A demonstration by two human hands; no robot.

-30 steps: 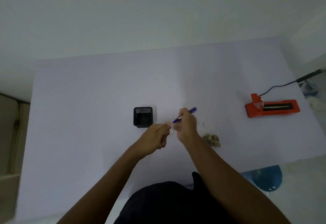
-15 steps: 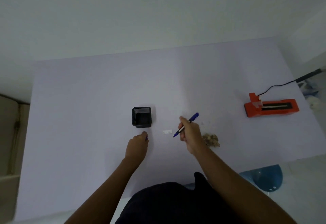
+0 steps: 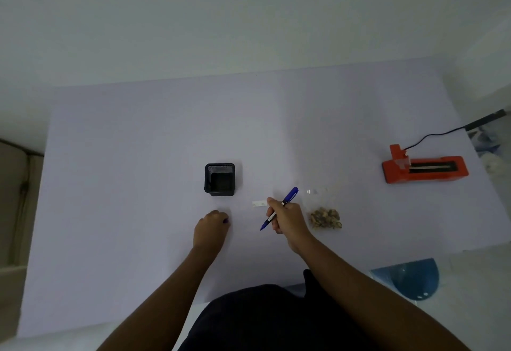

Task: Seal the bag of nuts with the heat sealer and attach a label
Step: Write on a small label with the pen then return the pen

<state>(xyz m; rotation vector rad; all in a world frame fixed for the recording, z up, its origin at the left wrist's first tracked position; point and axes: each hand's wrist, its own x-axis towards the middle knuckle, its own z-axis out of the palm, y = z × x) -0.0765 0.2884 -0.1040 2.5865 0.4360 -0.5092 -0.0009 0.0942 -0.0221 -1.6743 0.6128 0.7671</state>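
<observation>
Black mesh cup (image 3: 219, 179) upright near table (image 3: 138, 157) centre, square mouth facing up; inside dark, nothing seen in it. Clear bag (image 3: 323, 212) flat on table just right of right hand (image 3: 289, 219), a clump of brown nuts (image 3: 325, 218) bunched in its near end; far end of bag see-through and hard to trace, mouth state not readable. White label (image 3: 260, 204) lying flat between cup and right hand, its right end beside the raised index finger; touching or apart, cannot tell. Blue pen (image 3: 279, 209) gripped in right hand, fingers curled round barrel, uncapped tip pointing down-left toward the body, blunt end up toward far right. Left hand (image 3: 211, 227) knuckles up on table, near side of cup and apart from it, fingers curled under; a small purple bit (image 3: 226, 221) showing at the fingertips, too small to name, so whether anything is held cannot be told. Orange sealer (image 3: 424, 168) well apart at far right of table, long dark slot on top with pale strip along it, black cord (image 3: 437, 136) running off table edge to the right. Blue rounded object (image 3: 414, 278) off the table's near right edge, on pale floor. Dark clothing at bottom centre, both forearms bare.
</observation>
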